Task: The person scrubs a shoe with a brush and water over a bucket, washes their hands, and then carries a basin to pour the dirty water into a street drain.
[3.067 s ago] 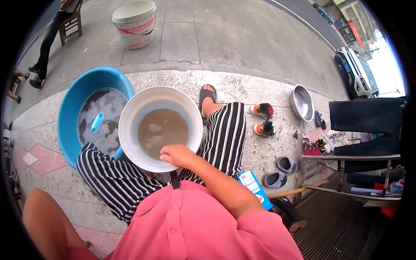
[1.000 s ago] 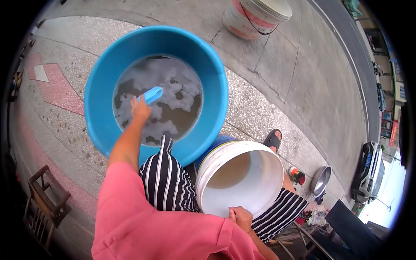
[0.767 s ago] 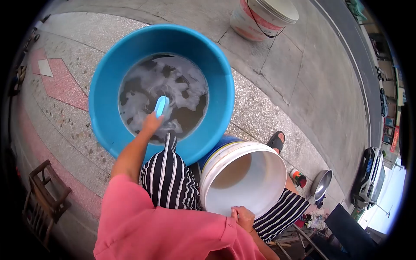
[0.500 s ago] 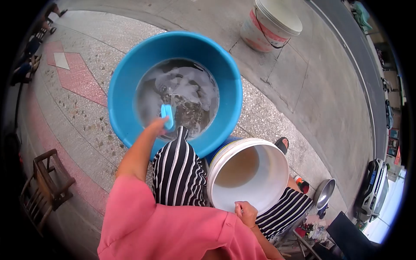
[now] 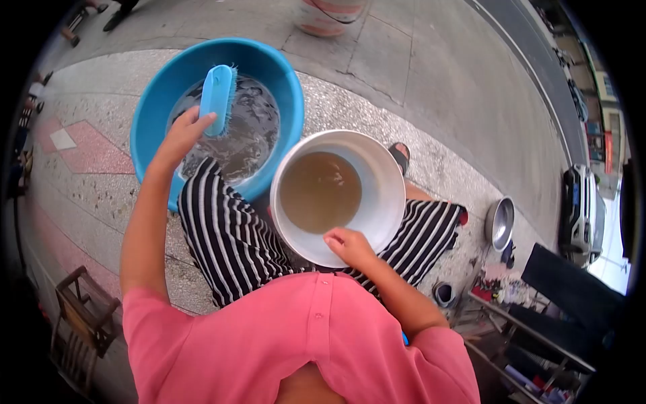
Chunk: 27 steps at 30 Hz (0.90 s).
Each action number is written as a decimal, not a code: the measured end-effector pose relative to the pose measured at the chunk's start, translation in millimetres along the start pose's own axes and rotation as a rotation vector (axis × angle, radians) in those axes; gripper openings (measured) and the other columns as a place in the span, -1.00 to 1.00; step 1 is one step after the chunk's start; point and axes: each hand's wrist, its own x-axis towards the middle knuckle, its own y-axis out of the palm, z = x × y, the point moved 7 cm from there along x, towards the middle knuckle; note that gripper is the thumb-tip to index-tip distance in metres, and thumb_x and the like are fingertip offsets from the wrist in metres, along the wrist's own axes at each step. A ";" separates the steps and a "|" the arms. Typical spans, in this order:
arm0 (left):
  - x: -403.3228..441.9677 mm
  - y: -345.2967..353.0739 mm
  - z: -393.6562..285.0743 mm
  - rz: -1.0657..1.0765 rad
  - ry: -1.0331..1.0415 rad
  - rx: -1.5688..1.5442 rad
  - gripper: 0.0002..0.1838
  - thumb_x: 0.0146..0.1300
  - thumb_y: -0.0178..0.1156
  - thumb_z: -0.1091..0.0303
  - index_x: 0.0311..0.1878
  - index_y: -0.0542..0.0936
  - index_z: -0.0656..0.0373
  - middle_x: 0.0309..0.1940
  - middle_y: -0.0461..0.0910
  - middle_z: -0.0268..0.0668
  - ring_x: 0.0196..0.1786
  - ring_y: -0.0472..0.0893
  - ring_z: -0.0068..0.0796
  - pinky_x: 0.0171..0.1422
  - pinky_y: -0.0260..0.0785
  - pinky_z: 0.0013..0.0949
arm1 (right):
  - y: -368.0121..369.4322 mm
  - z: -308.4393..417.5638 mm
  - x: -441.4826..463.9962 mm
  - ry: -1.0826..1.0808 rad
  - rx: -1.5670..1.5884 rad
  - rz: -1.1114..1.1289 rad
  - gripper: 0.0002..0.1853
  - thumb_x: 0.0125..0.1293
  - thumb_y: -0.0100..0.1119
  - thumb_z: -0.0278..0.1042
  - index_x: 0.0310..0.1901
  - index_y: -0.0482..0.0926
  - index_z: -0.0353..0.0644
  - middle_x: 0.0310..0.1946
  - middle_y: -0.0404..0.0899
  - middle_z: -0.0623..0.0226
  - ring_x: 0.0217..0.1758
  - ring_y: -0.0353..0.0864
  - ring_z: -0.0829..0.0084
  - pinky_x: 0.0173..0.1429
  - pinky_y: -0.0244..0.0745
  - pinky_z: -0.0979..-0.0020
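My left hand (image 5: 184, 137) grips one end of a light blue brush (image 5: 217, 101), whose bristles face right. It holds the brush above the murky, rippling water in a large blue tub (image 5: 143, 111). A white bucket (image 5: 385, 168) with brownish water stands upright between my knees, right beside the tub. Over its near inner wall is my right hand (image 5: 350, 246), its fingers curled and pressed together. Whatever they hold, if anything, is hidden.
A wooden chair (image 5: 87, 310) stands at the lower left. Another bucket (image 5: 330, 15) is at the top. On the right are a metal basin (image 5: 500, 223), a shoe (image 5: 443, 293) and a metal rack (image 5: 531, 330) with dark clothes. Other people's feet show at the upper left.
The brush, floating at first and then taken by my left hand and moved through the water, is now raised above the tub. My right hand stays at the bucket's near side. The view has turned.
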 end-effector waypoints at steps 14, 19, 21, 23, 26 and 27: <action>-47.6 287.5 -49.9 0.688 0.516 0.900 -0.66 0.06 0.23 0.20 -0.15 0.51 0.18 -0.15 0.46 -0.09 -0.12 0.49 -0.12 0.01 0.34 -0.22 | -200.8 61.4 63.9 -0.403 0.537 -0.393 -0.80 0.23 0.08 -0.29 -0.25 0.58 -0.23 -0.49 0.58 0.34 -0.44 0.51 0.60 -0.30 0.41 0.53; 41.0 358.6 64.4 0.442 0.468 0.659 -0.65 0.12 0.14 0.18 -0.04 0.50 0.11 -0.11 0.52 -0.11 -0.05 0.52 -0.10 0.07 0.35 -0.16 | -201.4 54.5 52.1 -0.471 0.272 -0.467 -0.84 0.21 0.10 -0.39 -0.27 0.56 -0.28 -0.44 0.56 0.32 -0.41 0.54 0.51 -0.28 0.45 0.50; 59.2 370.4 101.0 0.424 0.198 0.406 -0.66 0.19 0.06 0.14 -0.04 0.49 0.10 -0.14 0.55 -0.12 -0.08 0.54 -0.09 0.03 0.37 -0.18 | -202.5 50.0 48.3 -0.514 0.152 -0.517 -0.87 0.16 0.12 -0.41 -0.30 0.56 -0.26 -0.45 0.55 0.30 -0.42 0.54 0.41 -0.31 0.44 0.44; 48.6 370.3 134.1 0.390 -0.004 0.238 -0.65 0.20 0.05 0.12 -0.04 0.49 0.11 -0.15 0.56 -0.12 -0.11 0.55 -0.13 0.01 0.38 -0.20 | -206.1 44.3 43.9 -0.536 0.107 -0.540 -0.90 0.12 0.14 -0.43 -0.34 0.56 -0.24 -0.46 0.55 0.27 -0.42 0.55 0.33 -0.34 0.44 0.40; 15.7 378.3 173.2 0.457 -0.223 0.201 -0.64 0.21 0.03 0.10 -0.04 0.49 0.13 -0.17 0.56 -0.12 -0.16 0.57 -0.18 -0.03 0.39 -0.24 | -217.6 43.4 37.7 -0.565 0.147 -0.545 -0.91 0.09 0.17 -0.44 -0.35 0.55 -0.22 -0.48 0.53 0.27 -0.44 0.54 0.29 -0.37 0.43 0.36; 5.2 383.3 178.0 0.504 -0.277 0.207 -0.64 0.22 0.02 0.09 -0.05 0.48 0.13 -0.17 0.56 -0.13 -0.17 0.57 -0.20 -0.04 0.39 -0.25 | -221.0 42.0 38.8 -0.558 0.153 -0.549 -0.91 0.09 0.17 -0.44 -0.35 0.55 -0.22 -0.48 0.53 0.27 -0.44 0.54 0.29 -0.37 0.42 0.37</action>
